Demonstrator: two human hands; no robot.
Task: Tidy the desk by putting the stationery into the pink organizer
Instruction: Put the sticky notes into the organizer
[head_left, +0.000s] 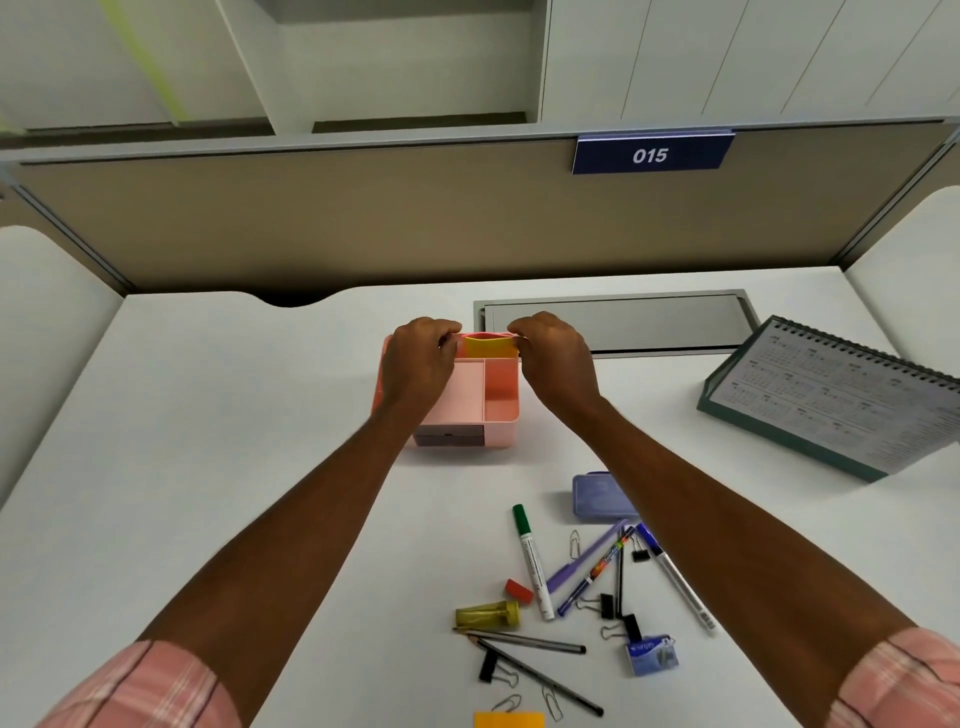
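Between left hand (418, 364) and right hand (553, 364), each pinching an end, ease the bowed yellow pad (491, 347) squarely into the pink organizer (501, 402).

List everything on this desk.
pink organizer: one, pink, centre
yellow pad: one, bent, above organizer's back compartment
marker: one, green-capped, front
pens: four, mixed, front right
pencils: two, dark, front
binder clips: four, black, among pens
paper clips: three, silver, front
eraser: one, red, beside marker
cylinder: one, yellow, beside eraser
case: one, purple, behind pens
small box: one, blue, front right
orange pad: one, orange, bottom edge
calendar: one, grey-green, right
left grip: pinches pad's left end
right grip: pinches right end
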